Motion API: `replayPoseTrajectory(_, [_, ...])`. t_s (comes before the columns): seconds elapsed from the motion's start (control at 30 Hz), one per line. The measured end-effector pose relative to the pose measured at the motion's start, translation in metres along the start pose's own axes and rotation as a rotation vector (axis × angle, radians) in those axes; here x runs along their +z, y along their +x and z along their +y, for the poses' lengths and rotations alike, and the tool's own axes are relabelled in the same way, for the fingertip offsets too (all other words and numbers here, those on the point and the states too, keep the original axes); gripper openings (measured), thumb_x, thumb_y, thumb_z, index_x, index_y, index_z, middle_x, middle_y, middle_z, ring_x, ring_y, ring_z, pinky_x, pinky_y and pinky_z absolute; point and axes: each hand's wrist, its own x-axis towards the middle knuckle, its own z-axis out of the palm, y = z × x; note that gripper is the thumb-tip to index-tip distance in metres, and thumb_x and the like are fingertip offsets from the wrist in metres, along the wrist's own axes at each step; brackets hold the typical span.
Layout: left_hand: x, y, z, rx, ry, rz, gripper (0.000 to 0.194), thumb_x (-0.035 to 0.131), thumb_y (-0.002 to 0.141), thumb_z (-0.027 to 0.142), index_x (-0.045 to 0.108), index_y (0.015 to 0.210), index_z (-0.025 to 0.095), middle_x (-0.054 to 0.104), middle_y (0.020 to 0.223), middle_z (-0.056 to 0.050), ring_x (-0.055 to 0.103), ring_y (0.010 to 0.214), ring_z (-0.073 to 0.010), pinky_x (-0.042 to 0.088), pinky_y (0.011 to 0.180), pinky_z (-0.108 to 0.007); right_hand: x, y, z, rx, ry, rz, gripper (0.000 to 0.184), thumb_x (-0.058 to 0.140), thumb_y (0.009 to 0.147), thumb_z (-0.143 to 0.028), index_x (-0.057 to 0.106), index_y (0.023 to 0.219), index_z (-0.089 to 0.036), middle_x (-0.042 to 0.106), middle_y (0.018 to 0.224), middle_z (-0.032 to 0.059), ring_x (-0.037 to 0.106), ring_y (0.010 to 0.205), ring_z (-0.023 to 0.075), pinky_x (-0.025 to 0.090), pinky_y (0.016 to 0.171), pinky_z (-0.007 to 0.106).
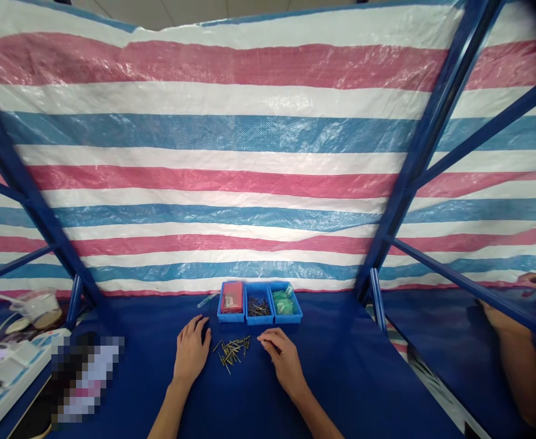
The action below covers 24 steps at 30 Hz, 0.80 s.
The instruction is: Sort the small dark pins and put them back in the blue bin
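A loose pile of thin, brass-coloured metal pieces (232,352), like small bits or long screws, lies on the blue tabletop (231,408) between my hands. My left hand (193,349) rests palm down just left of the pile, its fingers stretched out and holding nothing. To the right of the pile, my right hand (282,356) has its thumb and forefinger pinched together. Whatever may be between those fingertips is too small to make out. Behind the pile stand three joined blue bins, with a red packet (232,297), dark thin metal pieces (259,306) and green packets (283,302).
A small clear tube (208,299) lies left of the bins. A white power strip (18,378) and a dark phone-like slab (61,384) are at the left. Blue metal posts (398,183) frame a striped sheet (231,183). Another person's arm (514,347) shows at the far right.
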Motion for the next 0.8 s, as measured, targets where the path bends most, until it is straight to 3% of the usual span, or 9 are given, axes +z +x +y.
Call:
replayPoseTrajectory(0.17, [0.002, 0.000, -0.001, 0.001, 0.013, 0.012, 0.037, 0.043, 0.105, 0.034, 0.065, 0.134, 0.025, 0.062, 0.144, -0.010, 0.058, 0.132, -0.0294, 0.045, 0.109, -0.049, 0.003, -0.001, 0.006, 0.006, 0.028, -0.036, 0.032, 0.056, 0.103, -0.049, 0.082, 0.105, -0.029, 0.069, 0.112, 0.0056, 0.064, 0.071, 0.0168, 0.049, 0.058, 0.026])
replayPoseTrajectory(0.33, [0.003, 0.000, -0.002, 0.007, 0.012, 0.017, 0.038, 0.042, 0.106, 0.034, 0.065, 0.134, 0.024, 0.062, 0.143, -0.011, 0.058, 0.132, -0.0295, 0.046, 0.109, -0.048, 0.005, 0.000, 0.011, 0.003, 0.022, -0.002, 0.025, 0.062, 0.100, -0.044, 0.078, 0.106, -0.026, 0.071, 0.099, 0.0044, 0.066, 0.082, 0.0205, 0.051, 0.074, 0.028])
replayPoseTrajectory(0.43, [0.002, 0.000, -0.002, 0.009, 0.012, 0.013, 0.038, 0.041, 0.106, 0.033, 0.065, 0.134, 0.024, 0.062, 0.143, -0.011, 0.058, 0.131, -0.0297, 0.045, 0.109, -0.049, 0.005, 0.001, 0.011, 0.031, 0.000, 0.041, 0.019, 0.066, 0.096, -0.041, 0.073, 0.098, -0.024, 0.070, 0.093, 0.0022, 0.064, 0.082, 0.0204, 0.049, 0.077, 0.029])
replayPoseTrajectory(0.57, [0.002, 0.000, -0.001, 0.011, 0.011, 0.012, 0.038, 0.041, 0.106, 0.034, 0.065, 0.134, 0.024, 0.062, 0.143, -0.010, 0.059, 0.130, -0.0297, 0.046, 0.109, -0.049, 0.004, 0.001, 0.005, 0.033, -0.035, 0.052, 0.016, 0.068, 0.092, -0.037, 0.064, 0.083, -0.023, 0.062, 0.081, -0.0016, 0.055, 0.071, 0.0168, 0.045, 0.068, 0.026])
replayPoseTrajectory(0.67, [0.001, 0.001, 0.000, 0.004, 0.010, 0.007, 0.038, 0.041, 0.106, 0.033, 0.065, 0.134, 0.024, 0.062, 0.143, -0.010, 0.058, 0.131, -0.0295, 0.045, 0.109, -0.049, 0.002, 0.001, -0.003, 0.011, -0.052, 0.075, 0.019, 0.068, 0.091, -0.035, 0.061, 0.078, -0.023, 0.059, 0.082, -0.0012, 0.054, 0.071, 0.0165, 0.044, 0.067, 0.027])
replayPoseTrajectory(0.8, [-0.001, 0.001, 0.001, 0.000, 0.005, 0.001, 0.038, 0.041, 0.106, 0.034, 0.065, 0.134, 0.024, 0.062, 0.144, -0.010, 0.058, 0.132, -0.0294, 0.046, 0.109, -0.050, 0.000, 0.001, -0.008, -0.001, -0.044, 0.060, 0.020, 0.063, 0.096, -0.039, 0.069, 0.085, -0.023, 0.064, 0.091, 0.0024, 0.059, 0.075, 0.0183, 0.047, 0.071, 0.028])
